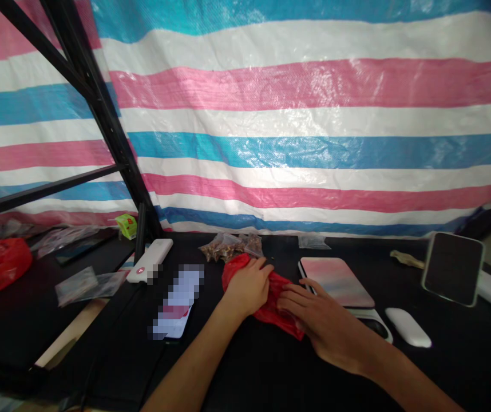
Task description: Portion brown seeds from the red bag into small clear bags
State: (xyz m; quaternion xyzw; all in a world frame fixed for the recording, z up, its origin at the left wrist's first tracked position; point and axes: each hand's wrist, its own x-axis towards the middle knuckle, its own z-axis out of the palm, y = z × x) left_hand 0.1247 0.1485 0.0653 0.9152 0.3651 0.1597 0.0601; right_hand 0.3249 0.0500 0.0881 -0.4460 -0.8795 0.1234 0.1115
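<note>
A crumpled red plastic bag (276, 317) lies on the black table under both of my hands. My left hand (250, 287) rests over its upper left part, the fingers bent and closed on the plastic. On the bag's right side, my right hand (309, 309) has its fingers curled onto the film. Whatever the bag contains, if anything, is hidden. Just beyond it sit small clear bags (225, 247) filled with brown bits. A flat pinkish case (335, 280) is close to my right fingertips.
Left of my hands lie a lit phone (181, 303) and a white power bank (151, 260). A white mouse (408, 327) and a tilted dark-screened device (454, 269) are rightward. Another red bag (3, 266) is on the left table, past a black metal frame (114, 134).
</note>
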